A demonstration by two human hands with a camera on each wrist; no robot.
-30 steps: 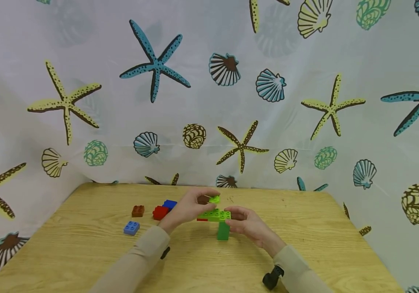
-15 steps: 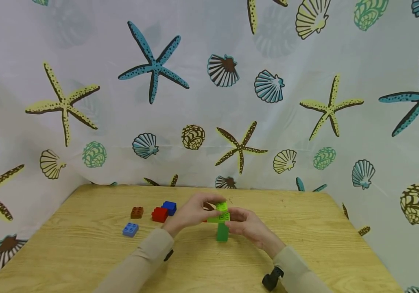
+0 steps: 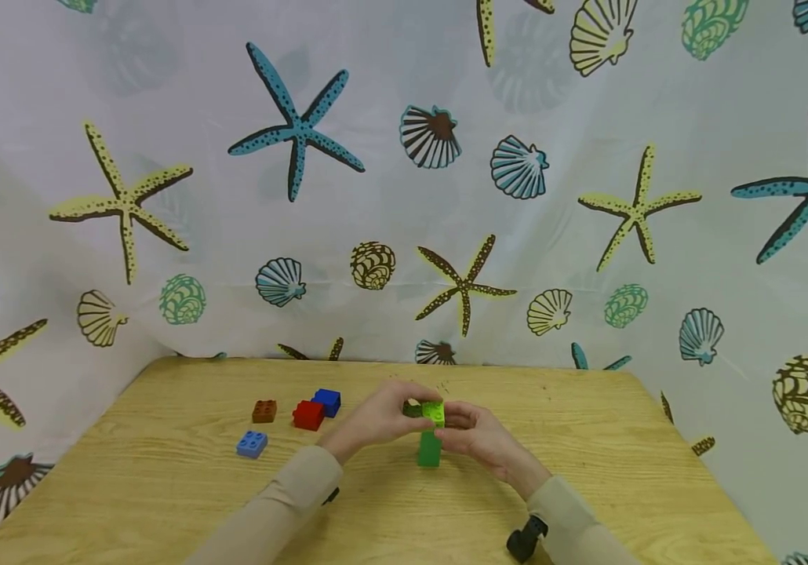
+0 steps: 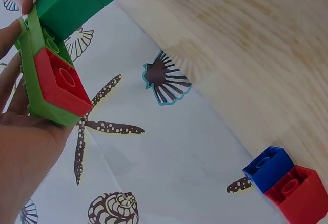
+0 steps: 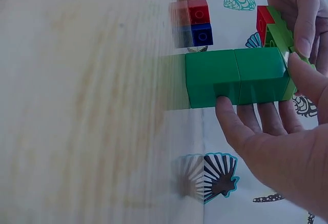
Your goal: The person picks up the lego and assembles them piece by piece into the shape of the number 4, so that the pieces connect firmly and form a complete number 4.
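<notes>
Two dark green building bricks point(image 5: 236, 78) stand stacked on the table as a column. A long light green brick point(image 4: 36, 88) lies across its top and juts out to the left, with a red brick point(image 4: 59, 83) attached underneath. My left hand point(image 3: 386, 420) pinches a small lime green brick point(image 3: 434, 412) over the column's end of the long brick; whether its studs are fully seated cannot be seen. My right hand point(image 3: 485, 447) holds the column from the right, its fingers point(image 5: 233, 119) around the dark green bricks and its thumb near the top.
To the left on the wooden table point(image 3: 199, 502) lie a brown brick point(image 3: 264, 411), a light blue brick point(image 3: 252, 443), a red brick point(image 3: 308, 415) and a dark blue brick point(image 3: 328, 402). A curtain point(image 3: 376, 196) printed with shells and starfish hangs behind the table.
My left hand has carried the small lime green brick rightward and down onto the column's end of the long brick. The right hand has stayed at the column.
</notes>
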